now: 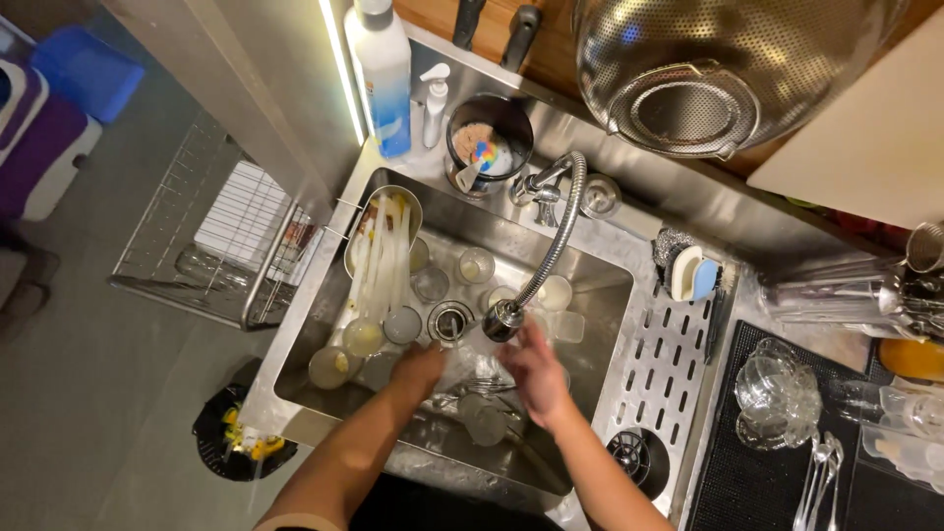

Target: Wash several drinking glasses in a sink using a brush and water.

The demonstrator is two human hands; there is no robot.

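Steel sink point(610, 295) full of unwashed glasses point(393, 324) — my left hand point(418, 369) and right hand point(536, 379) under faucet point(506, 320), grip unclear — rack point(211, 246) nearly bare.

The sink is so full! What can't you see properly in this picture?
Head view:
- Right hand: blurred by motion, so what it grips cannot be told.
- Left hand: fingers hidden among the glasses; its hold is unclear.
- Forks between the hands: blurred, cannot be counted.
- Colander: cut off by the top edge.
- Soap bottle: top cut off by the edge.
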